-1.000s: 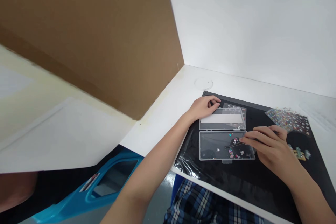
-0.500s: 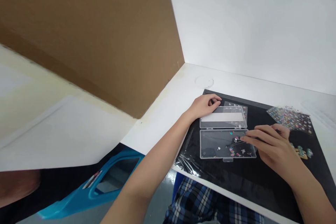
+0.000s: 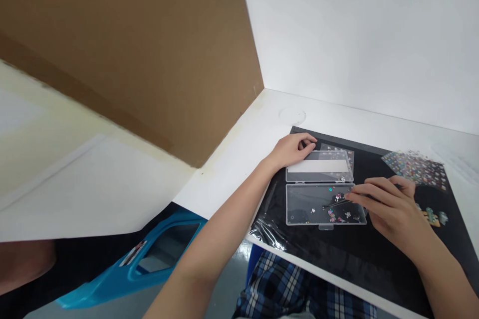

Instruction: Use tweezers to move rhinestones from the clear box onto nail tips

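Note:
A clear hinged plastic case (image 3: 299, 204) lies unfolded on a black mat (image 3: 359, 254). Small colourful stickers or charms (image 3: 332, 215) are scattered in its lower half, and a white strip (image 3: 318, 166) runs across its lid. My left hand (image 3: 294, 149) has its fingers curled at the lid's upper left corner, thumb against the edge. Pinched in my right hand (image 3: 392, 209) is a pair of dark, thin tweezers (image 3: 337, 204), whose tips reach over the lower half. Whether the tips hold a piece is too small to tell.
A sheet of many small stickers (image 3: 417, 169) lies at the mat's far right, with small figures (image 3: 434, 216) nearer. Partly under the lid is another clear sheet (image 3: 350, 154). A cardboard panel (image 3: 168, 60) stands left, a white wall behind. A blue chair (image 3: 168, 249) and another person's limb (image 3: 26, 264) show lower left.
Almost nothing differs. The whole view has shifted slightly; both hands, the tweezers and the case keep the same arrangement.

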